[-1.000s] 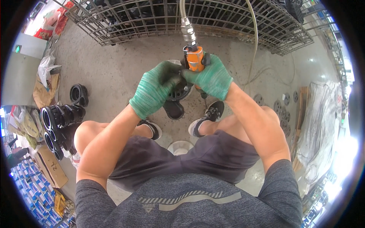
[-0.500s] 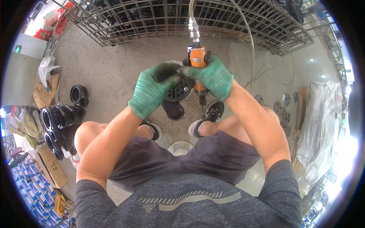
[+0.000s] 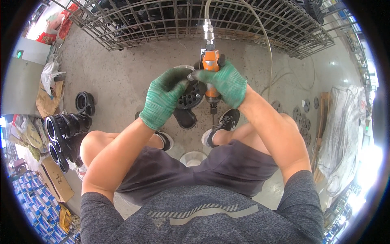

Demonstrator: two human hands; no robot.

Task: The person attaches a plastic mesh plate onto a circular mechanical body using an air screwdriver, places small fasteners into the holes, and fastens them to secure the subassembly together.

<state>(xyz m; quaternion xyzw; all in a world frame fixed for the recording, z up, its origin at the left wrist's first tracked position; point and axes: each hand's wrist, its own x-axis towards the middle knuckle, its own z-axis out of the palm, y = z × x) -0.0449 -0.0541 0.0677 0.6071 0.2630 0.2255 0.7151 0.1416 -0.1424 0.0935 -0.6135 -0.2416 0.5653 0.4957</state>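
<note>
Both my hands wear green knit gloves with dark-coated palms. My right hand point(image 3: 227, 83) is wrapped round an orange air screwdriver point(image 3: 210, 65), whose long bit point(image 3: 213, 118) points down toward my shoes. My left hand point(image 3: 164, 93) is closed, thumb and fingers pinched together close to the right hand's fingertips. A small shiny thing shows between the two hands, too small to name. Below them is a black round part with a holed grate point(image 3: 190, 99), partly hidden by the left glove. A smooth black lobe point(image 3: 185, 118) sticks out on its near side.
A wire mesh cage point(image 3: 170, 24) with dark parts stands ahead, and an air hose point(image 3: 264, 36) hangs past it. Black ring-shaped parts point(image 3: 67, 126) are stacked at the left. Round holed discs point(image 3: 302, 120) lie on the floor at the right, near white sheeting point(image 3: 341, 130).
The screwdriver has shifted slightly left, and its bit has swung a little left. My hands have moved only slightly, still close together above the black part.
</note>
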